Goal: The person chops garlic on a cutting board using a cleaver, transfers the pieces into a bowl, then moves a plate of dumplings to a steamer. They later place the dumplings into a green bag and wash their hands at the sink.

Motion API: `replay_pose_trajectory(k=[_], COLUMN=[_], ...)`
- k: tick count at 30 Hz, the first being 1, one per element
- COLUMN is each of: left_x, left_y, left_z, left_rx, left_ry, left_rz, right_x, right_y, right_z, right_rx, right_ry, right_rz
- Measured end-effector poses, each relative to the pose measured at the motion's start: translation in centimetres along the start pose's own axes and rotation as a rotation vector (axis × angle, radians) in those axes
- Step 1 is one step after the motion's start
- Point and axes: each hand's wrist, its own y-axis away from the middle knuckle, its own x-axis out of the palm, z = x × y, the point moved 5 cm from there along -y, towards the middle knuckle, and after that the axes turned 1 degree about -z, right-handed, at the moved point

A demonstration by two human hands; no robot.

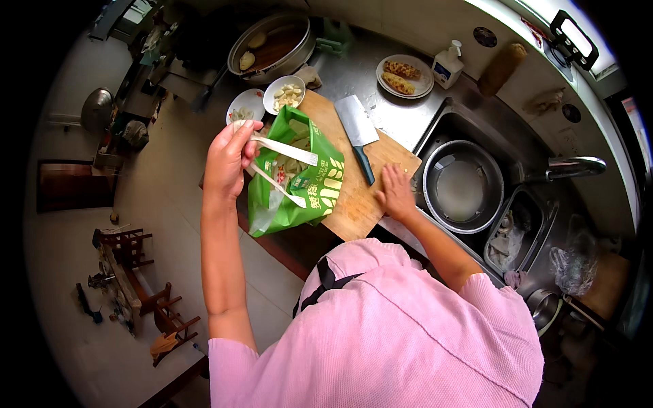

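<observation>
My left hand (231, 155) is closed round the white handles of a green shopping bag (326, 178), which has pale packages inside. The bag tilts over the left part of a wooden cutting board (357, 212). On the board's right corner lies my right hand (396, 192), fingers spread and holding nothing I can see. Between the bag and that hand rests a cleaver (356, 122), its dark handle toward me. Past the bag stand a bowl of peeled garlic cloves (288, 96) and a bowl with pale scraps (246, 106).
Right of the board, a sink holds a metal basin (500, 194) of cloudy water under a faucet (577, 166). Behind are a plate with two corn cobs (400, 83), a pump bottle (448, 64) and a large metal pot (299, 49). Wooden stools (163, 313) stand on the floor at left.
</observation>
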Motion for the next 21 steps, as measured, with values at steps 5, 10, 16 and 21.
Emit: replay_pose_trajectory(k=[5,10,16,21], left_x=[0.3,1.1,0.8,-1.6], left_y=[-0.8,-1.8,-1.6,1.2], left_z=[1.4,2.4,2.9,2.3], left_rx=[0.009,0.002,0.041,0.376], left_ry=[-0.059,-0.138,-0.275,-0.713], left_rz=[0.017,0.029,0.012,-0.341], right_x=[-4.3,-2.1,-2.7,-7.8], right_y=[2.7,0.7,-1.2,-0.2], right_z=[-8.4,-2.4,-8.2,-13.8], right_rx=[0.51,-0.044,0.236,0.504], right_ry=[0.135,0.043,0.191,-0.147], right_rz=[-0.147,-0.005,0.024,-0.237])
